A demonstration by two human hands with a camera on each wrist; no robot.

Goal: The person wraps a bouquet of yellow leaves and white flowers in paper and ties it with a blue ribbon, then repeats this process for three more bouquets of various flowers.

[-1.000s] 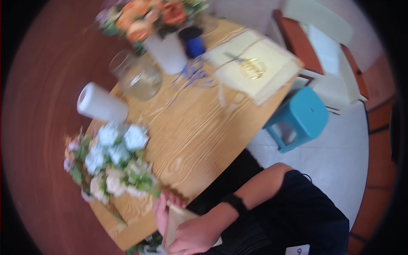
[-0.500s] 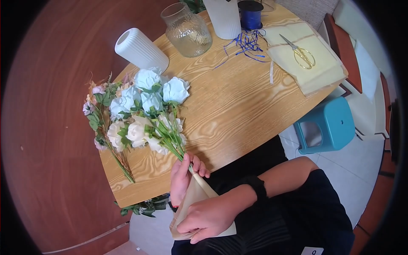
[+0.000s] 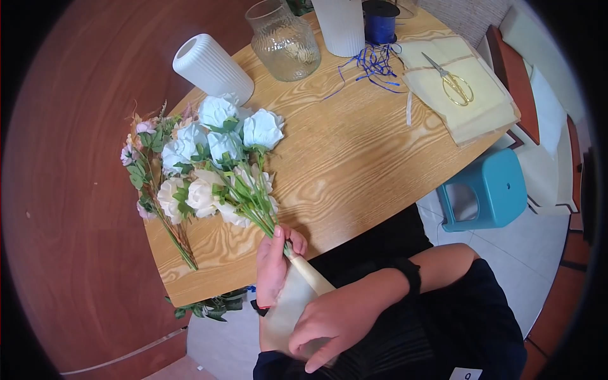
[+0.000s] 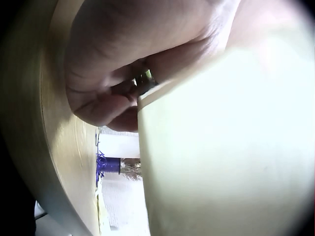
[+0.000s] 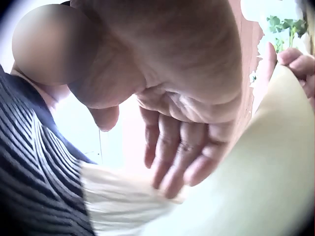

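The left hand (image 3: 272, 269) grips green flower stems (image 3: 258, 208) and the gathered tip of cream wrapping paper (image 3: 286, 310) at the table's near edge. Blue roses (image 3: 263, 129) and cream flowers (image 3: 204, 193) lie beyond it. In the left wrist view, curled fingers of the left hand (image 4: 133, 44) meet the paper (image 4: 231, 147), which hides much of the scene. The right hand (image 3: 342, 316) is over the paper's wide lower part near the lap. In the right wrist view, the right hand (image 5: 172, 83) has loosely extended fingers above or against the paper (image 5: 275, 142); contact is unclear.
Pink flowers (image 3: 150, 171) lie at the table's left. Behind stand a white ribbed vase (image 3: 215, 69), a glass vase (image 3: 286, 47), another white vase (image 3: 340, 28) and a blue ribbon spool (image 3: 380, 25). Gold-handled scissors (image 3: 456, 87) rest on stacked paper (image 3: 475, 120). A teal stool (image 3: 500, 190) is right.
The head view has swung and steadied. The right hand has shifted right and its fingers have loosened from the paper, whose lower part has changed shape. The left hand keeps its grip.
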